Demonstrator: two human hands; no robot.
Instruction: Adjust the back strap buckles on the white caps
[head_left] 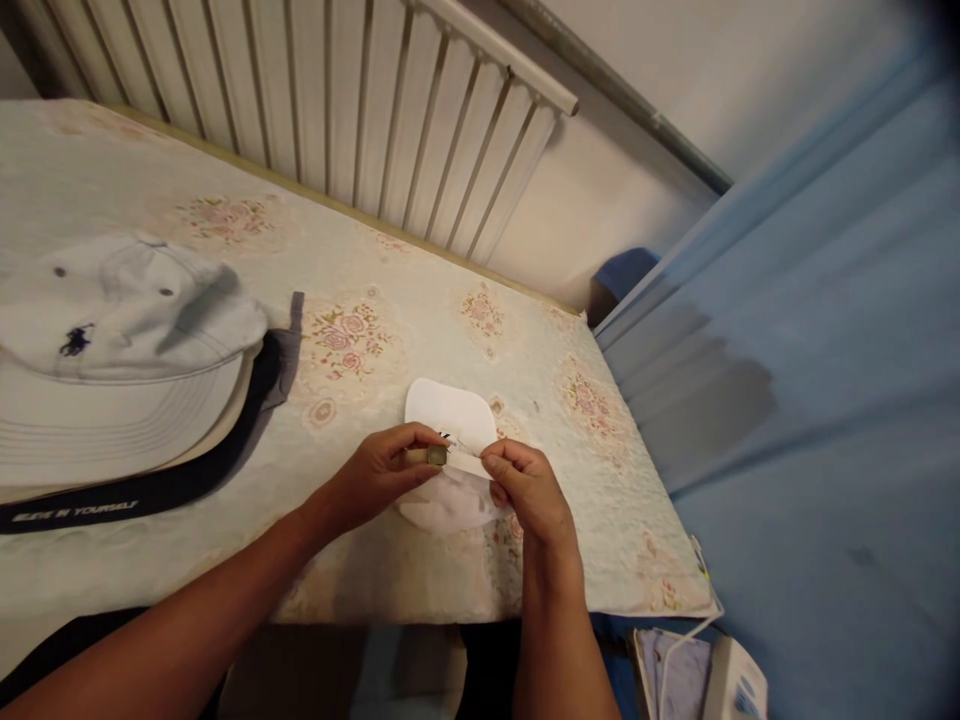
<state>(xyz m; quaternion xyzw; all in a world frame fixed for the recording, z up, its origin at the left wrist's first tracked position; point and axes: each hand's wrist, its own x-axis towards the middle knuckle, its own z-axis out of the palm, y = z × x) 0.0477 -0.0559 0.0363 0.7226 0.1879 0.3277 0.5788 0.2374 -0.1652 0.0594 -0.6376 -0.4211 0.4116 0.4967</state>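
Showing near the front edge of the floral cloth (427, 320): white cap (450, 405). Pale strap (466, 463) (squarish metal buckle (437, 455) showing) is clamped by the left hand's (390, 465) fingertips, and farther along is pinched by the right hand (531, 488).

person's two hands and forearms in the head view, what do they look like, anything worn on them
The ungloved left hand and ungloved right hand are bare, as are the left forearm and right forearm, which narrow toward the wrists. No sleeve, watch or bracelet shows; some fingers are hidden, so rings cannot be ruled out.
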